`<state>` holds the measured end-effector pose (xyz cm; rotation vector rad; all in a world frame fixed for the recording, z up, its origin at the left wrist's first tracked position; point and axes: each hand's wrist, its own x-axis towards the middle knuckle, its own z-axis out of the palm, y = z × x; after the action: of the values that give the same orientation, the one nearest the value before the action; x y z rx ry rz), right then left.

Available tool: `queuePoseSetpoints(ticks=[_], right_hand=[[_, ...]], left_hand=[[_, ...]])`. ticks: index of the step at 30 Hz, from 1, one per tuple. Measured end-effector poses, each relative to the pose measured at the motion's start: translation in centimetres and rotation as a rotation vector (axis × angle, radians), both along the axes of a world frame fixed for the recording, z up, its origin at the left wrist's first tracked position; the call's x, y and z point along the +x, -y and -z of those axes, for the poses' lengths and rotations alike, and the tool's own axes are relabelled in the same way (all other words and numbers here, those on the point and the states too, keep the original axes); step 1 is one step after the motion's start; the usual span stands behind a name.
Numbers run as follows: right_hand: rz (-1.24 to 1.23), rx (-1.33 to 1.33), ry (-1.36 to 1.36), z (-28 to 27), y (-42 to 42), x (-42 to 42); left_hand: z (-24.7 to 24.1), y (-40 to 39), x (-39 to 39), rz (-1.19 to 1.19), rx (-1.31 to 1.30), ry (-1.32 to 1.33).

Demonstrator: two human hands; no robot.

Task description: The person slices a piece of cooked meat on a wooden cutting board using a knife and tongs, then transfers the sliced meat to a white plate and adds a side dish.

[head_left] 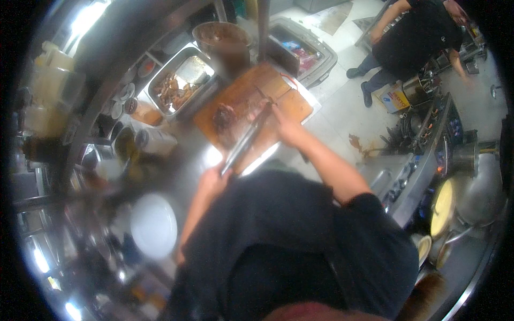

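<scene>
My left hand point(213, 180) grips the near end of a long, shiny metal tool point(245, 140), which slants across the front of a brown cutting board point(237, 86). At the tool's far end, my right hand point(287, 124) is closed on it above the board's right part. Blur hides whether the tool is a knife or tongs. A dark piece of what looks like cooked meat point(225, 118) lies on the board, left of the tool and apart from both hands.
A steel pan point(150, 90) of browned food pieces and a metal bowl point(223, 34) stand beyond the board. Jars point(142, 112) sit leftward, near a white plate point(153, 226). An open cooler point(327, 60) is at upper right. Another person point(415, 38) stands near the stove point(425, 160).
</scene>
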<state>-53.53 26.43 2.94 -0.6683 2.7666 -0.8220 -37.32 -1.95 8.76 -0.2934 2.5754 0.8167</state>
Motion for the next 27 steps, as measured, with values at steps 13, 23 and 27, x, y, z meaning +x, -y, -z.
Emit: queuePoseSetpoints(ticks=[13,23,27], right_hand=[[0.051,-0.124,0.040,0.6,2.0,0.5],[0.141,-0.015,0.199,-1.3,2.3,1.0],[0.218,-0.043,0.261,1.5,1.2,2.4]], left_hand=[[0.9,0.2,-0.1,-0.015,-0.018,0.038],[0.0,-0.1,-0.3,-0.012,-0.003,0.026],[-0.9,-0.3,-0.5,-0.019,-0.022,0.076]])
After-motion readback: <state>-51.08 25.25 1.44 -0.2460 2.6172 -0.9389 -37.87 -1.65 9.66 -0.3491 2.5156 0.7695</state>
